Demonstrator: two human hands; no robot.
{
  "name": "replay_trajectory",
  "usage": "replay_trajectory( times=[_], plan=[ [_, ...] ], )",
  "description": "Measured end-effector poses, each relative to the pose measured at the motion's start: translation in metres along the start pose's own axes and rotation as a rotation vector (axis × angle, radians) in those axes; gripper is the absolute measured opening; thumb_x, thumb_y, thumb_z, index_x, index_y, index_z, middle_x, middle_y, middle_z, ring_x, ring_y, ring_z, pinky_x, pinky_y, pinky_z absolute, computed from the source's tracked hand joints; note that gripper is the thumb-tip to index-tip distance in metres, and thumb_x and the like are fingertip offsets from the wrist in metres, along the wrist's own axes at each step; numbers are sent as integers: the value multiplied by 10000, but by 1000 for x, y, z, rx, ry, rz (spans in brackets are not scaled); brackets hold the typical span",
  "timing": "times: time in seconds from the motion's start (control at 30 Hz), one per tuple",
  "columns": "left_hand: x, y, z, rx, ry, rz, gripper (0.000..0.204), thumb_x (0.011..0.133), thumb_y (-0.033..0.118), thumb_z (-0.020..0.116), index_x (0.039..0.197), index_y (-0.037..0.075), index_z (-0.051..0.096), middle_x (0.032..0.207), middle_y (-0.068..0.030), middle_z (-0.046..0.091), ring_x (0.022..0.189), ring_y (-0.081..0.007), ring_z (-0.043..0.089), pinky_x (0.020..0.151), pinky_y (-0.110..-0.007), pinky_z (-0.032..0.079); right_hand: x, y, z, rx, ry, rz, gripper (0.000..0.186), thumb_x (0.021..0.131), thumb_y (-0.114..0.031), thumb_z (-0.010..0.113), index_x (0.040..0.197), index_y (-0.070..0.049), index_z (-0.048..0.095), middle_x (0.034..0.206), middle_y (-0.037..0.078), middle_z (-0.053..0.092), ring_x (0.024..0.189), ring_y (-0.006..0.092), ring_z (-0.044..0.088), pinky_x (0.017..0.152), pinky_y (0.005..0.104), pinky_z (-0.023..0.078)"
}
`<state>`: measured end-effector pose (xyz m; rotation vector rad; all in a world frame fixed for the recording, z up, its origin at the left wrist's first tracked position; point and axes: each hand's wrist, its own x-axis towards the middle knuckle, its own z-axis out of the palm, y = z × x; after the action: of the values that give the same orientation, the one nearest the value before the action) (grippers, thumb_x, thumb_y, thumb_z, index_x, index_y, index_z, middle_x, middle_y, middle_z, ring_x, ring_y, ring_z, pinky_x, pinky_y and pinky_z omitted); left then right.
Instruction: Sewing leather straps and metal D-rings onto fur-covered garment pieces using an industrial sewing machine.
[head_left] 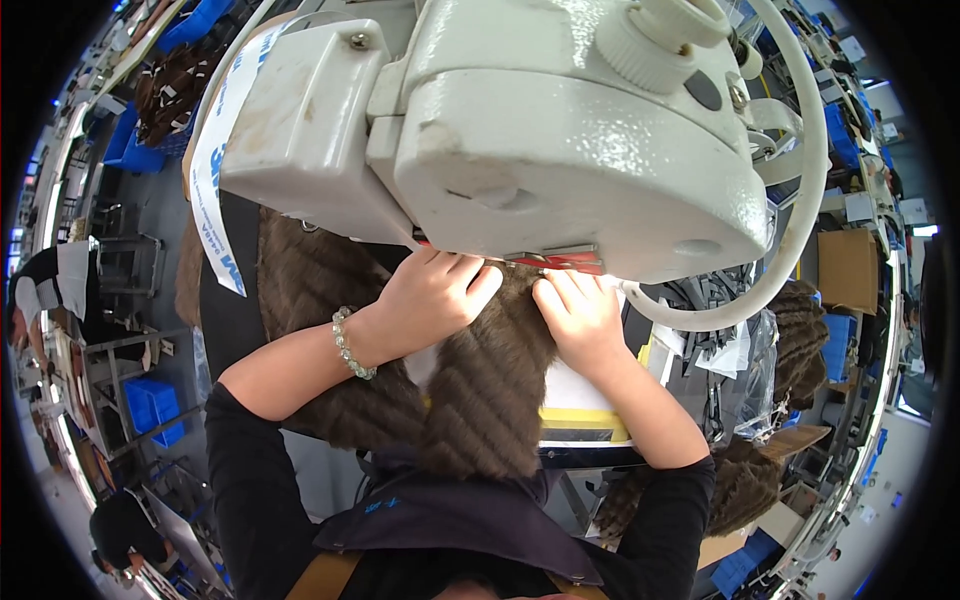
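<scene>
A brown striped fur piece (495,400) hangs from under the head of a white sewing machine (580,170) and drapes toward my body. At its upper left edge, my left hand (432,300), with a beaded bracelet (354,345) at the wrist, is closed with bent fingers. On the upper right edge, my right hand (585,315) grips the fur, thumb at its side and fingers together. The machine head hides some of my fingertips and the spot beneath it. Just above my right fingers is a red and metal part (570,260).
More brown fur (330,290) lies on the left. A white cable (815,150) loops down the machine's right side, and a printed tape strip (215,190) hangs at its left. Black clips (710,310) and yellow-edged paper (590,415) are on the right. Other people work at far left.
</scene>
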<state>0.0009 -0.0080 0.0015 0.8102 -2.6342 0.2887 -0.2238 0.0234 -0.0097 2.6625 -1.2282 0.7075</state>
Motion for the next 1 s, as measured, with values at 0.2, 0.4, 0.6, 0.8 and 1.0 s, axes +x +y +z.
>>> replay_trajectory(
  times=[0.2, 0.4, 0.6, 0.8, 1.0],
  plan=[
    [-1, 0, -3, -28, -61, -16, 237, 784, 109, 616, 1008, 53, 669, 916, -54, 650, 838, -170, 641, 722, -288, 538, 1, -3, -1, 36, 24, 20, 225, 630, -52, 623, 852, -29, 592, 929, 99, 607, 871, 263, 600, 798, 406, 484],
    [-2, -2, -4, -80, -65, -29, 259, 799, 115, 617, 1042, 53, 683, 923, -54, 659, 858, -185, 642, 801, -329, 515, 4, -2, -2, 77, 27, 10, 217, 647, -37, 613, 862, -19, 586, 953, 122, 613, 914, 285, 599, 813, 423, 485],
    [-1, -4, 0, -24, 30, 11, 197, 760, 142, 622, 939, 60, 611, 945, -44, 601, 860, -158, 595, 709, -278, 509, 4, 1, -3, 143, 9, 52, 228, 651, -3, 610, 878, 18, 610, 992, 155, 625, 948, 337, 597, 837, 452, 486],
    [-4, -4, 0, 61, 25, 66, 151, 745, 139, 624, 871, 59, 601, 856, -45, 574, 790, -153, 576, 676, -262, 483, 1, 0, -1, 141, -3, 61, 254, 643, 5, 624, 896, 29, 629, 999, 167, 633, 952, 350, 599, 813, 459, 483],
    [-4, -4, -1, 86, 16, 74, 141, 753, 137, 623, 869, 60, 604, 837, -47, 571, 738, -144, 569, 660, -261, 474, -2, 1, 2, 156, 23, 57, 252, 642, 7, 627, 894, 23, 632, 983, 169, 631, 923, 350, 602, 803, 459, 483]
  ],
)
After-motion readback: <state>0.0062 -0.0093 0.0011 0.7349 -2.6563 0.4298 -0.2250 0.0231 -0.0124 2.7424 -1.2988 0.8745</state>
